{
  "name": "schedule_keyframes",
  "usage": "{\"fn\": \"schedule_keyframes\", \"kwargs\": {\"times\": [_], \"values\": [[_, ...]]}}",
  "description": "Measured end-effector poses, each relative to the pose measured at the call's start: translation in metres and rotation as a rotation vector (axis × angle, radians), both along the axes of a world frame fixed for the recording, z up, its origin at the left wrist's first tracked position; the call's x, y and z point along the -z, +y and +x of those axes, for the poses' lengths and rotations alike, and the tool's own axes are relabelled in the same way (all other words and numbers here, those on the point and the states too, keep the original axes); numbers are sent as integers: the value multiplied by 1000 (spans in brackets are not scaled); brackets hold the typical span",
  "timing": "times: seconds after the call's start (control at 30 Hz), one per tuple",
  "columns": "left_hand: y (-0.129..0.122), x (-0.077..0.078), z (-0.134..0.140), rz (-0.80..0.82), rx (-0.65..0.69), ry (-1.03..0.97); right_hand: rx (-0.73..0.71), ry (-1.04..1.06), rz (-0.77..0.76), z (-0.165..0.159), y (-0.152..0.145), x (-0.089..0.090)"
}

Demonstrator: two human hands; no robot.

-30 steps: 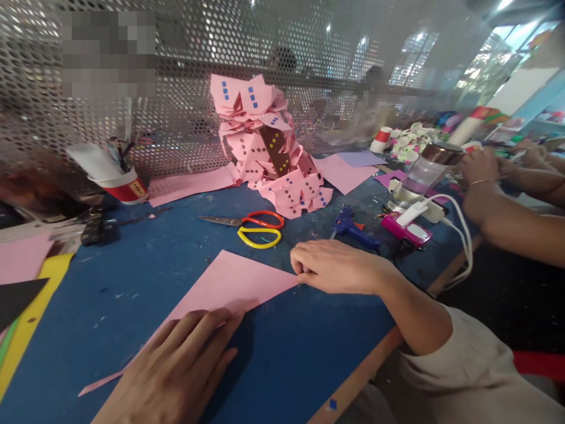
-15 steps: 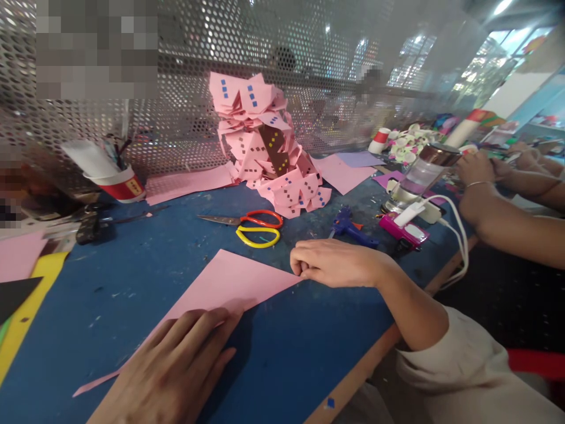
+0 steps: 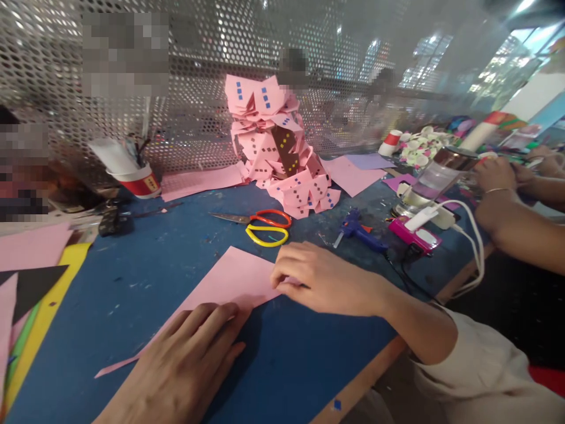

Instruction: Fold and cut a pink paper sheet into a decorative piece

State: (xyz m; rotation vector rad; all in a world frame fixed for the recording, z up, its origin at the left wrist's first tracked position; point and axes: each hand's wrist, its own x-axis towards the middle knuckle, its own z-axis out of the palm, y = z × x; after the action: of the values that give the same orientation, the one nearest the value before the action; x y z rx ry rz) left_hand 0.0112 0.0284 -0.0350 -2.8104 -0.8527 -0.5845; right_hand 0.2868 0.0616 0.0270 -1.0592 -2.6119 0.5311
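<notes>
paper (image 3: 229,271) lies beneath flat left fingers (image 3: 202,324); right fingers (image 3: 286,258) curl at its corner, grip unclear; cup label (image 3: 150,184) unreadable.

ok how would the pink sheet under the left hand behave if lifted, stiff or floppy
The pink sheet looks thin, so it would probably be light and bend easily. The narrow strip showing beyond the left hand, if part of it, would likely droop first. Lying nearly flat on the blue table, it may slide if pushed sideways.
</notes>
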Motion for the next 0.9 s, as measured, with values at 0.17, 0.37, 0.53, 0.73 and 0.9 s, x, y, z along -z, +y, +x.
{"fn": "schedule_keyframes", "kwargs": {"times": [0.17,0.37,0.53,0.73,0.9], "values": [[-2,-6,3,16,-2,38,46,44,26,-26,-2,31],[-4,-7,5,17,5,58,124,43,85,-34,-3,43],[-3,-6,4,31,0,71,131,29,69,-36,-4,42],[-5,-7,6,9,-13,46,125,26,18,-32,-5,38],[-3,-6,6,20,5,11,123,24,-36,-28,-5,34]]}}
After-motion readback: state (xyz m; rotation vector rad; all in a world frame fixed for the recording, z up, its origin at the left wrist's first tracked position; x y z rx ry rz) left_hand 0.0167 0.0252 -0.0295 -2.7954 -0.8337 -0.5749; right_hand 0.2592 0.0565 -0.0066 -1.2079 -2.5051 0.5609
